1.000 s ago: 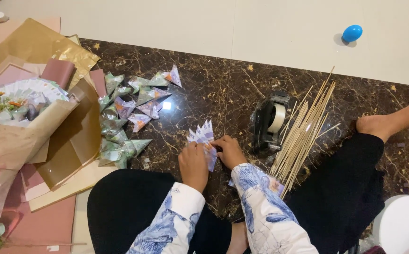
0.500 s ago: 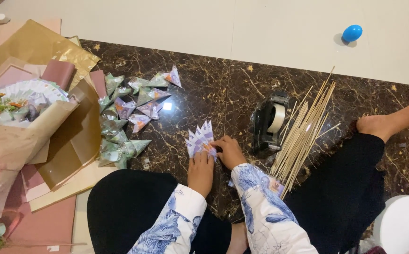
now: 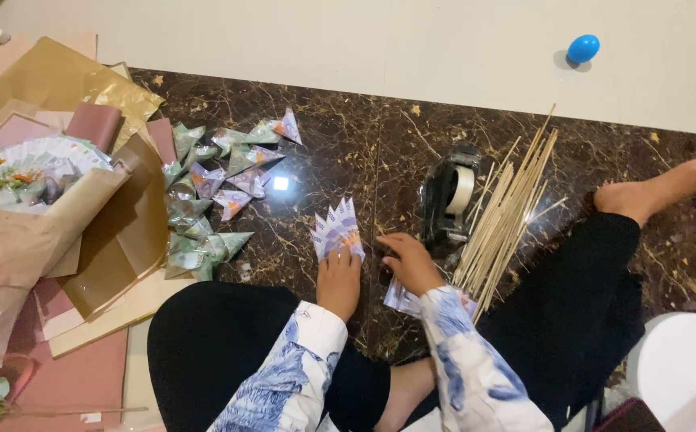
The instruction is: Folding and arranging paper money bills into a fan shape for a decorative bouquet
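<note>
On the floor [image 3: 340,152], the folded paper fan [image 3: 336,230] lies just beyond the left hand [image 3: 340,282], the pile of folded cones [image 3: 208,192] and the bouquet [image 3: 24,208] to its left, the tape dispenser [image 3: 448,200] and skewers [image 3: 504,216] to the right.

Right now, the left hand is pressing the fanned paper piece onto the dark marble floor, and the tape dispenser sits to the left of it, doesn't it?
Not quite. In the head view the left hand does press the fanned paper piece on the marble floor, but the tape dispenser sits to its right, beside the wooden skewers.
</note>
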